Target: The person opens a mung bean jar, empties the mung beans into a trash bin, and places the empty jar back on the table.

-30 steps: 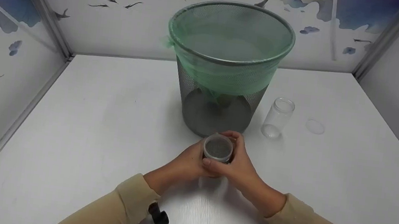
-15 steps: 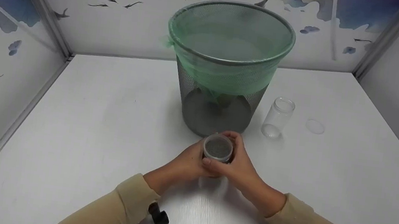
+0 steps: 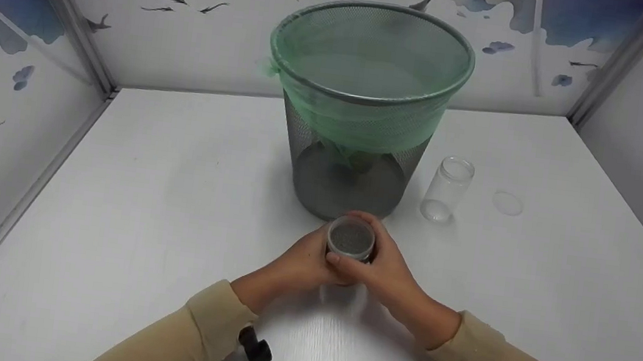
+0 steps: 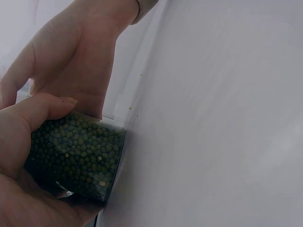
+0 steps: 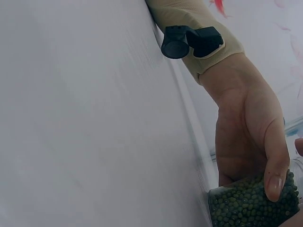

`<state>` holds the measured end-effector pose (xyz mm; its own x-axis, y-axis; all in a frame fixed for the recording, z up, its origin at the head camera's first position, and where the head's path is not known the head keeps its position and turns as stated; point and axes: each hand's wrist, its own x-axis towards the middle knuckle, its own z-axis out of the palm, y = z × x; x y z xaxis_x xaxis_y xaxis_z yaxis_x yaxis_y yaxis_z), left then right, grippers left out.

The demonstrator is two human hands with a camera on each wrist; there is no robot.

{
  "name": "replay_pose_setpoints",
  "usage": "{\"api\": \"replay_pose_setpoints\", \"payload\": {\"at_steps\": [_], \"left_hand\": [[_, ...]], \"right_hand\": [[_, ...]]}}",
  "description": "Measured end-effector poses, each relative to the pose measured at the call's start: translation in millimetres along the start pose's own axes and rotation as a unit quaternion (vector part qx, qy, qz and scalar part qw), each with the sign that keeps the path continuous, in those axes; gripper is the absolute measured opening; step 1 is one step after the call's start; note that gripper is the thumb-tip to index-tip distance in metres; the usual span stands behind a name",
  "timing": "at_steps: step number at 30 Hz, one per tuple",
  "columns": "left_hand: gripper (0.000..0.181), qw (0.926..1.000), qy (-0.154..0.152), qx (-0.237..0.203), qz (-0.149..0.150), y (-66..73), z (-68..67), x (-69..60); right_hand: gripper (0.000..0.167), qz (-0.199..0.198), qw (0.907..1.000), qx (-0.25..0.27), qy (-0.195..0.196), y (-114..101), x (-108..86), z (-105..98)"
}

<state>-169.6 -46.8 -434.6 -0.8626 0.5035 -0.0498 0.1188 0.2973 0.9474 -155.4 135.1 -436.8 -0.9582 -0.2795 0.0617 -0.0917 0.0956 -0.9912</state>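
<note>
Both hands hold a clear jar of small green mung beans near the table's front middle. In the left wrist view the beans show through the jar's wall. My left hand grips the jar from the left, with its thumb across the wall in the right wrist view. My right hand curls round the upper part from the right, thumb in front and fingers behind. Whether a clear lid covers the jar's round top, I cannot tell. Behind the hands stands a mesh wastebasket with a green bag over its rim.
Right of the wastebasket stands a second clear jar, seemingly with nothing in it. A thin clear disc lies beside that jar on the white table. Printed panels enclose the table at the back and sides.
The right hand's fingers behind the jar have slid slightly leftward round its rim. The left hand, the jar and the other things stay nearly where they were.
</note>
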Motion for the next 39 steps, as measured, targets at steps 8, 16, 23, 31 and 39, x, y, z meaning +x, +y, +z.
{"api": "replay_pose_setpoints", "payload": {"at_steps": [8,16,23,31,39], "left_hand": [[0.086,1.0,0.003,-0.004,0.002,-1.5,-1.1,-1.5],[0.089,0.9999,-0.001,0.004,-0.01,-2.6,-1.9,-2.5],[0.09,0.9995,-0.003,-0.002,-0.031,-1.6,-2.3,-2.4],[0.09,0.9996,0.003,0.001,-0.026,-2.4,-1.6,-0.4],[0.089,0.9998,0.007,-0.003,-0.02,-2.0,0.0,1.0]], "right_hand": [[0.073,-0.011,0.9998,0.014,-0.005,-2.6,1.2,-2.4],[0.077,-0.066,0.9977,-0.011,0.011,-13.1,0.7,-8.9],[0.082,-0.11,0.9933,-0.013,0.035,-23.7,3.5,-19.5],[0.081,-0.062,0.9954,-0.069,0.024,-36.6,10.5,-40.0],[0.086,-0.021,0.9895,-0.141,-0.025,-53.6,12.0,-65.5]]}}
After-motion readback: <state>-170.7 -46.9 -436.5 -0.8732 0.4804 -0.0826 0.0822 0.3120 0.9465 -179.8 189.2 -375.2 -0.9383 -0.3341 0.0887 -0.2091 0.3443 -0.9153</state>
